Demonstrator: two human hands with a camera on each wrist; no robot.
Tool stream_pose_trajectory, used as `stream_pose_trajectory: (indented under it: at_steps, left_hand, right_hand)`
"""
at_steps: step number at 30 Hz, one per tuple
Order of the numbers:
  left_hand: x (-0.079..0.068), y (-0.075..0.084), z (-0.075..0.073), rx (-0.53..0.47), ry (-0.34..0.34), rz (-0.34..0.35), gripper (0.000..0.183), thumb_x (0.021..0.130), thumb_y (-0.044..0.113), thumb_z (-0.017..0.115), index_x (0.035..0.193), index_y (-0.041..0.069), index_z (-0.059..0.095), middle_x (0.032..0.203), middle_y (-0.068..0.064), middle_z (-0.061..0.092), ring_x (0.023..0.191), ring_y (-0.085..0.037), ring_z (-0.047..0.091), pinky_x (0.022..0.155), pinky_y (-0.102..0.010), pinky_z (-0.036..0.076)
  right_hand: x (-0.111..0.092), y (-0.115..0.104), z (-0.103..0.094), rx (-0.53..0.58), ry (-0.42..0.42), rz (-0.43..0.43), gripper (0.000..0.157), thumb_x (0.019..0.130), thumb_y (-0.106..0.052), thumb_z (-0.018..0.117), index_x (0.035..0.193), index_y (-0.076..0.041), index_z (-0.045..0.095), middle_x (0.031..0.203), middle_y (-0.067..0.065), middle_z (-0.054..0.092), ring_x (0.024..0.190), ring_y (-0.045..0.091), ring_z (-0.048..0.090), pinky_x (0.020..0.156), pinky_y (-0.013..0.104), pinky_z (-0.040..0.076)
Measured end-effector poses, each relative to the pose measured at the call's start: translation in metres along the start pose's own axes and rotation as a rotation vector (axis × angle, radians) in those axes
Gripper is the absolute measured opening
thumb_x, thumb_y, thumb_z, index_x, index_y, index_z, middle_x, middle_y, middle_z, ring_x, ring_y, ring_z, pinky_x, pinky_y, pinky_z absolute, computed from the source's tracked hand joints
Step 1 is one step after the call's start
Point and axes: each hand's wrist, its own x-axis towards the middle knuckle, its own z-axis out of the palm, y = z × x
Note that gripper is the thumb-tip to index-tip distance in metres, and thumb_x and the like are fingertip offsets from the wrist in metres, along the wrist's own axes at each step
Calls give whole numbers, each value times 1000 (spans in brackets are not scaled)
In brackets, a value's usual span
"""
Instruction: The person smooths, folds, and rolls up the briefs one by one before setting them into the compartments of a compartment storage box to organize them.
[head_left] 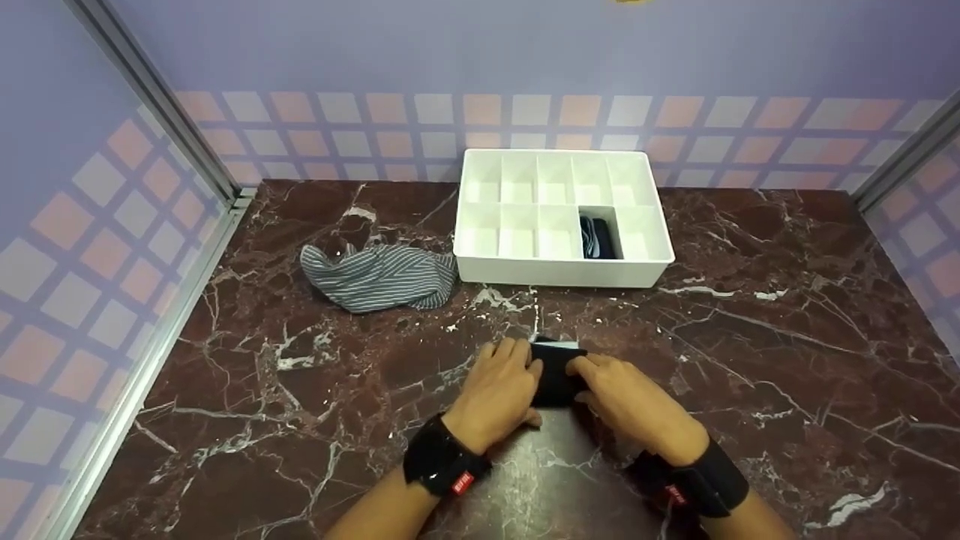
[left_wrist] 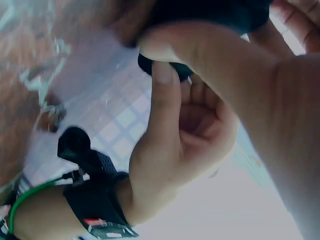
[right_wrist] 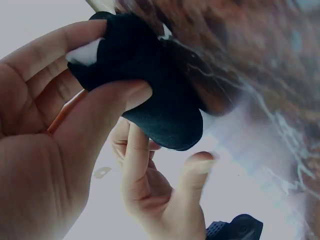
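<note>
Dark folded cloth, head view: a small black pad with a pale edge at its far side, lying between the two grips; dark folded cloth [head_left: 555, 379].
Left grip: left grip [head_left: 495, 390] has its fingers on the cloth's left edge, the thumb apart from it.
Right grip: right grip [head_left: 630, 397] pinches the cloth's right side.
White tray: beyond both grips stands the white tray [head_left: 555, 274], two rows of five compartments.
Dark bundle: ahead of the grips, in the near row's fourth compartment from the left, sits the dark bundle [head_left: 600, 238].
Striped cloth: the grey striped cloth [head_left: 375, 277] lies crumpled beyond and left of the left grip, beside the tray.
Surface: under both grips, the surface [head_left: 360, 375] is dark red marble with white veins.
Black bands: behind each grip, a black band [head_left: 442, 457] circles the wrist.
Right thumb, left wrist view: pressed to the cloth's lower end, while the left thumb crosses the foreground; a green cable [left_wrist: 31, 191] runs along the forearm behind the right grip.
Black cloth, right wrist view: held between the right grip's thumb and fingers; the left grip's fingers reach its underside, its blurred thumb clear of it.
</note>
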Motion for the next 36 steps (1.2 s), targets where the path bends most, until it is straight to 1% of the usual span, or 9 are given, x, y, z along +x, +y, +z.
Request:
stream_pose_trajectory:
  at_steps: [2, 7, 11, 14, 17, 20, 24, 31, 36]
  left_hand:
    - [2, -2, 0, 6, -1, 10, 68, 66, 44, 76, 121, 8, 59, 111, -6, 54, 100, -20, 48, 85, -35, 37]
    - [4, -6, 0, -40, 9, 4, 51, 74, 36, 75, 115, 12, 57, 114, -7, 60, 103, -21, 55, 90, -36, 40]
    - [3, -10, -1, -68, -4, -22, 42, 81, 37, 66, 112, 10, 60, 109, -7, 63, 100, -21, 58, 88, -36, 41]
    - [2, -13, -2, -89, -27, -38, 42, 85, 38, 60, 115, 8, 60, 110, -8, 62, 102, -22, 56, 89, -36, 41]
    - [2, -16, -2, -131, -59, -48, 42, 88, 37, 56, 118, 8, 59, 114, -7, 59, 105, -22, 53, 93, -37, 40]
    - [1, -18, -1, -188, -86, -58, 41, 89, 37, 51, 118, 9, 59, 111, -5, 58, 103, -19, 51, 95, -37, 39]
    - [1, -17, 1, -228, -69, -54, 40, 87, 38, 49, 113, 11, 61, 102, 0, 53, 94, -15, 47, 92, -35, 38]
    - [3, -7, -4, -102, 79, 31, 55, 82, 45, 62, 124, 11, 51, 118, -3, 55, 107, -18, 50, 93, -38, 37]
    - [2, -4, -4, 1, 108, 88, 62, 76, 55, 65, 121, 13, 55, 115, -2, 59, 104, -17, 52, 91, -37, 38]
  right_hand:
    - [0, 2, -2, 37, -24, 10, 26, 78, -7, 71, 102, -4, 61, 96, 6, 64, 84, 21, 64, 74, 32, 53]
    - [-2, 4, -6, 55, -58, 58, 27, 86, -13, 64, 112, -7, 62, 97, 2, 59, 80, 16, 61, 72, 30, 52]
    - [-3, 4, -8, 15, 13, 88, 31, 91, -22, 59, 118, -8, 61, 97, 2, 54, 76, 12, 55, 68, 28, 51]
    - [-1, 3, -7, -20, 95, 67, 39, 86, -26, 65, 120, -7, 60, 104, 5, 55, 87, 17, 55, 77, 33, 50]
    - [1, 2, -5, -39, 127, -2, 51, 75, -23, 76, 122, -9, 59, 108, 7, 57, 99, 22, 53, 87, 39, 46]
    - [2, 1, -3, -41, 100, -50, 56, 70, -16, 79, 122, -12, 59, 108, 5, 58, 100, 21, 55, 90, 38, 45]
    - [-1, 1, -5, -21, 20, -28, 48, 78, -17, 73, 123, -10, 58, 109, 6, 59, 97, 21, 58, 87, 37, 48]
    - [-4, 6, -21, 176, -61, 65, 41, 88, -25, 61, 124, -6, 57, 112, 7, 63, 96, 20, 62, 84, 38, 49]
    - [-5, 9, -28, 312, -94, 92, 38, 90, -27, 59, 123, -8, 58, 111, -1, 65, 88, 7, 62, 79, 31, 51]
